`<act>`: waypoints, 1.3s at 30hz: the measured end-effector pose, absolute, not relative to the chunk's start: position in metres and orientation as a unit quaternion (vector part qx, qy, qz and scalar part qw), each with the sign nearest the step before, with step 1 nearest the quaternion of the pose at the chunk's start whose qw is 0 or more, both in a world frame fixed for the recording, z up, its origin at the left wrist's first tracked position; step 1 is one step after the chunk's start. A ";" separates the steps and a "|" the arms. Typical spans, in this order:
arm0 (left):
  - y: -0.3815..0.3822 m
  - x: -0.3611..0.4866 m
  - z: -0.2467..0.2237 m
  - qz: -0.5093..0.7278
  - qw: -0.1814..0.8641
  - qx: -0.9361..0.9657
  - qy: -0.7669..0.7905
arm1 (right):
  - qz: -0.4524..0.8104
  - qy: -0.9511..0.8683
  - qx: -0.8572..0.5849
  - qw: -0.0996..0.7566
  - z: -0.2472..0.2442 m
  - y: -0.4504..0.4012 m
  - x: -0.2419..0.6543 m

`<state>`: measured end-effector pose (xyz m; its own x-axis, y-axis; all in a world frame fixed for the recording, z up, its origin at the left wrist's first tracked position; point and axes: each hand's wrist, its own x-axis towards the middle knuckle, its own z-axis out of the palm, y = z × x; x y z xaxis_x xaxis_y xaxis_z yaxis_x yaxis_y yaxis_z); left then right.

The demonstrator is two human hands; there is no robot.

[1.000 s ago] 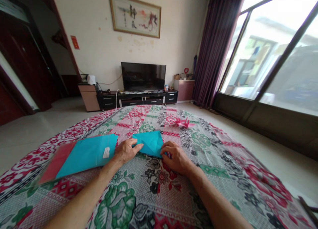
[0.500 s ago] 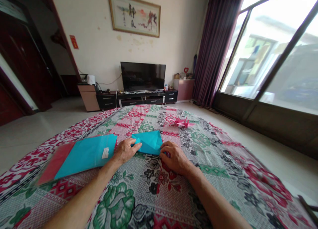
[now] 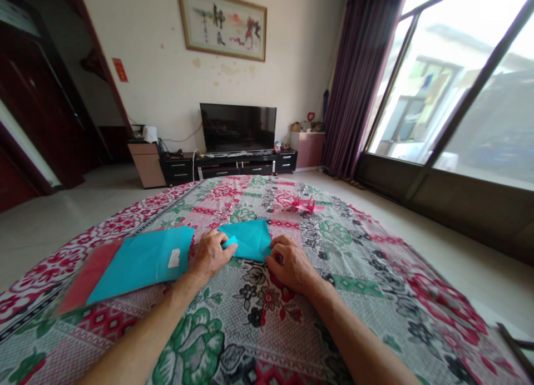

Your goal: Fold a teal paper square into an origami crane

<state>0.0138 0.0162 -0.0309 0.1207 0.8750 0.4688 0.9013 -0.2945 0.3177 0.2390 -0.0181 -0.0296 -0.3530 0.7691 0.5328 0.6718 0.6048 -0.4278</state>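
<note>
A sheet of blue folding paper (image 3: 248, 235) with creases lies on the patterned tablecloth between my two hands. My left hand (image 3: 211, 253) is closed on its left edge, where a small corner is turned up between thumb and fingers. At the lower right corner, my right hand (image 3: 289, 261) is curled with the fingertips pinching the paper's edge. Left of my left hand lies a clear packet of blue and red paper (image 3: 142, 262) with a small white label.
Pink folded paper cranes (image 3: 306, 205) stand beyond my right hand. The floral tablecloth (image 3: 346, 318) covers a round table. Further off are a television (image 3: 238, 128) on a low black cabinet (image 3: 179, 171), a purple curtain (image 3: 354, 79) and large windows.
On the left side of the blue paper, a small corner now shows raised at my left thumb. My right hand stays at the right corner. The whole view has shifted slightly.
</note>
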 end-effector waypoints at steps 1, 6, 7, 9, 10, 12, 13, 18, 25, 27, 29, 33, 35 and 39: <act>0.017 0.013 -0.032 -0.294 0.029 -0.751 -0.591 | 0.069 -0.819 -0.442 0.360 -0.030 -0.018 0.239; 0.018 0.012 -0.035 -0.285 0.038 -0.758 -0.585 | 0.072 -0.819 -0.444 0.357 -0.029 -0.019 0.239; 0.018 0.012 -0.035 -0.286 0.037 -0.758 -0.584 | 0.072 -0.819 -0.444 0.356 -0.029 -0.020 0.239; 0.018 0.013 -0.035 -0.289 0.036 -0.756 -0.586 | 0.073 -0.818 -0.444 0.357 -0.028 -0.020 0.239; 0.018 0.013 -0.035 -0.290 0.038 -0.754 -0.588 | 0.072 -0.817 -0.445 0.358 -0.028 -0.020 0.239; 0.018 0.014 -0.035 -0.291 0.045 -0.752 -0.590 | 0.070 -0.814 -0.449 0.361 -0.028 -0.019 0.239; 0.018 0.014 -0.036 -0.290 0.050 -0.752 -0.590 | 0.069 -0.812 -0.453 0.362 -0.028 -0.019 0.239; 0.019 0.015 -0.038 -0.273 0.088 -0.755 -0.590 | 0.066 -0.804 -0.468 0.361 -0.030 -0.018 0.239; 0.021 0.015 -0.041 -0.262 0.103 -0.757 -0.590 | 0.068 -0.795 -0.486 0.357 -0.030 -0.017 0.239; 0.020 0.015 -0.040 -0.263 0.105 -0.757 -0.590 | 0.078 -0.794 -0.487 0.355 -0.029 -0.017 0.241; 0.019 0.016 -0.040 -0.264 0.105 -0.757 -0.588 | 0.093 -0.798 -0.482 0.350 -0.028 -0.017 0.244; 0.018 0.017 -0.038 -0.263 0.107 -0.755 -0.591 | 0.111 -0.805 -0.467 0.348 -0.027 -0.016 0.250; 0.017 0.018 -0.037 -0.259 0.115 -0.754 -0.592 | 0.112 -0.808 -0.461 0.350 -0.028 -0.015 0.251; 0.017 0.018 -0.038 -0.256 0.126 -0.751 -0.595 | 0.111 -0.814 -0.455 0.344 -0.027 -0.016 0.251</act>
